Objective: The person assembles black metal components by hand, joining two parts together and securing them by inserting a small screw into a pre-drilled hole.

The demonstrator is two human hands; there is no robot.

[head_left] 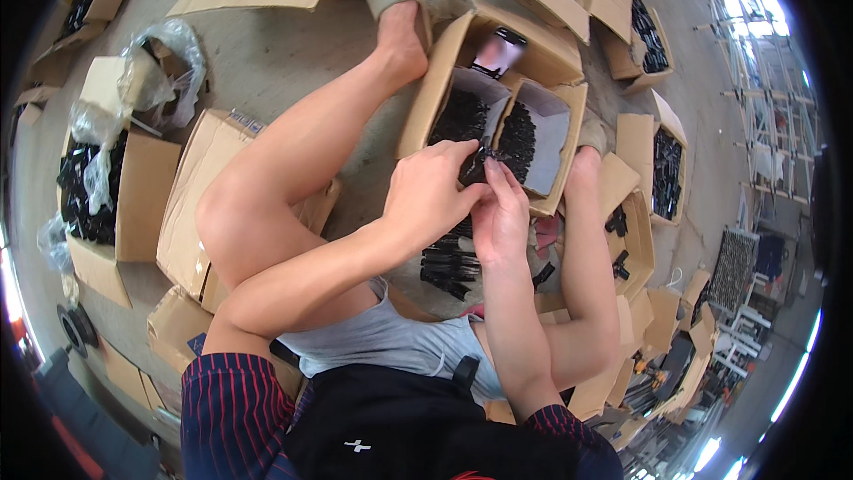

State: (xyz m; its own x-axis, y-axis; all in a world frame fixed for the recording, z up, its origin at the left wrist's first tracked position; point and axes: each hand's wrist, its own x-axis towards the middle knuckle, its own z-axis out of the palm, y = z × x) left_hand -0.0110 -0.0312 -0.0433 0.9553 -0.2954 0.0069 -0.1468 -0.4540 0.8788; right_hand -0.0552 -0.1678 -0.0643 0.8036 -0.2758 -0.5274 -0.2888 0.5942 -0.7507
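Note:
In front of me my left hand [428, 185] and my right hand [501, 218] come together over a cardboard box [423, 93]. Between their fingertips is a small black plastic part [480, 163], which both hands grip; the fingers hide much of it. Inside the box are two grey bins. Small black pieces [462, 116] lie in the left bin, and more black pieces [517, 144] fill part of the right bin [553, 138]. Below my hands, between my legs, lies a pile of longer black parts [449, 268].
A phone [499, 52] with a lit screen leans at the box's far end. Open cartons of black parts stand around me, including a left carton [147, 196] and a right carton [666, 169]. Clear plastic bags [182, 80] lie at the left. Metal racks [764, 98] stand far right.

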